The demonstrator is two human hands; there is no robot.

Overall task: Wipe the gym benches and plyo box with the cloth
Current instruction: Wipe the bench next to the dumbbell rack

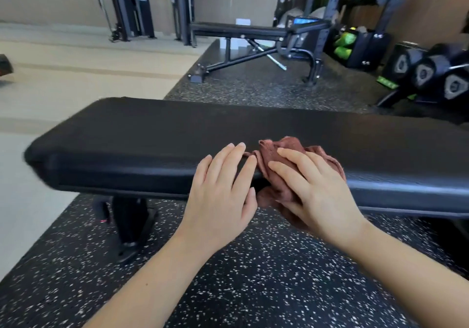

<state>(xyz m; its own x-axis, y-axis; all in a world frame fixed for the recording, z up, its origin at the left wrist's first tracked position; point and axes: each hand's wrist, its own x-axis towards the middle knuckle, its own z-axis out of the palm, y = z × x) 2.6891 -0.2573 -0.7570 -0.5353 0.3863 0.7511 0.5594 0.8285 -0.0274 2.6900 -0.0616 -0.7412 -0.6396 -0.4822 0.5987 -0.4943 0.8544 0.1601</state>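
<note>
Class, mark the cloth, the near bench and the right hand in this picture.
cloth (291,143): head view, bunched top fold.
near bench (152,129): head view, bare pad top.
right hand (322,190): head view, back of the hand.

Fig. 1. I see a black bench pad (177,129), reddish-brown cloth (286,147), black rubber flooring (253,289) flecked white, pale beige floor (76,73), and lime-green rolls (344,45) in a black rack.

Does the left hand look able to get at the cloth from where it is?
Probably yes. The left hand rests on the bench edge right beside the cloth, with nothing between them; only the right hand resting on top of it would need to lift.
</note>
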